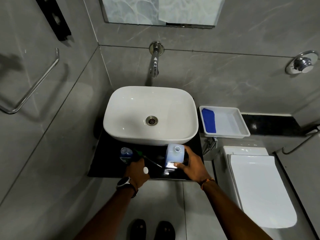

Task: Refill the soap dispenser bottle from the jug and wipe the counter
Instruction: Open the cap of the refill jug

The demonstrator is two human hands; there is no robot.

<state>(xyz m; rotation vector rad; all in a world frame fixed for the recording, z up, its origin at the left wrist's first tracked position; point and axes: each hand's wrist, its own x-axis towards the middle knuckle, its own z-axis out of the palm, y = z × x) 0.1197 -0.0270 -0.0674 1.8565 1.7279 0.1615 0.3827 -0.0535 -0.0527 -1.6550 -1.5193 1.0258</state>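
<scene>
Your jug (174, 154) stands upright on the black counter (107, 163), just in front of the white basin (150, 115), its long axis vertical and its open mouth pointing straight up. Your right hand (190, 163) wraps its right side, fingers closed on the body. The dispenser bottle (126, 154) stands near the counter's left part, also upright, neck open. Your left hand (137, 172) curls beside it, seemingly pinching the white cap (146, 170) and the green pump (138, 153) with its tube; the exact grip is hidden. I would steady the bottle first, then tilt the jug slowly, mouth close above the neck. The blue cloth (209, 120) waits in the tray (242, 125).
</scene>
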